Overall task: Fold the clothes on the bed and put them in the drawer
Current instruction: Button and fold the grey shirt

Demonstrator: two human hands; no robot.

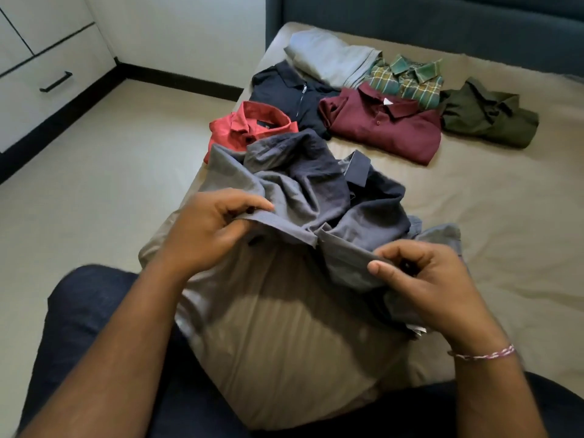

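A crumpled grey-blue button shirt (pixel 297 188) lies on the near corner of the bed (pixel 505 216). My left hand (pixel 208 229) pinches one front edge of it near a dark button. My right hand (pixel 433 286) pinches the other front edge, with a button under the fingers. Farther up the bed lie folded shirts: a red one (pixel 249 128), a navy zip one (pixel 287 90), a maroon polo (pixel 385 128), a green plaid one (pixel 407 79), an olive one (pixel 493 116) and a light grey garment (pixel 328 56).
White cabinets with a drawer and its black handle (pixel 55 81) stand at the far left across the beige floor (pixel 110 184). A dark padded headboard (pixel 442 23) runs along the back. My legs in dark trousers (pixel 82 327) are at the bed's near edge.
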